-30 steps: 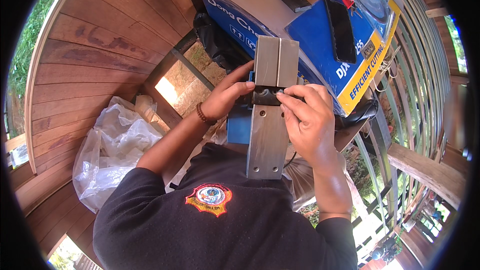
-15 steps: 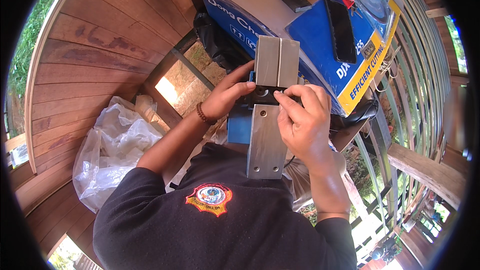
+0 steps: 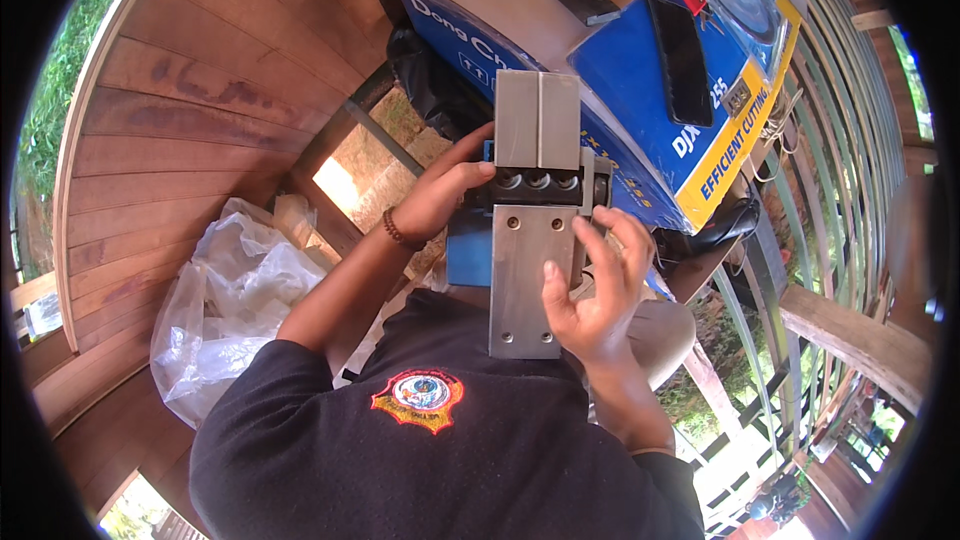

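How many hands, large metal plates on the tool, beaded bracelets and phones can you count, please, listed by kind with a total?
Hands: 2 (left hand, right hand)
Large metal plates: 2 (upper plate, lower plate)
Beaded bracelet: 1
Phone: 1
Total: 6

Lg blue/yellow box (image 3: 620,75), blk phone (image 3: 680,60) on top, dk rect. block (image 3: 583,0) L of it, sm. red tag (image 3: 693,2) nr phone

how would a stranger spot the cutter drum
By the big blue carton, find the upturned power planer gripped by the left hand. Its cutter drum crosses the gap between two silver sole plates; unlike them, it is black with round hollows.
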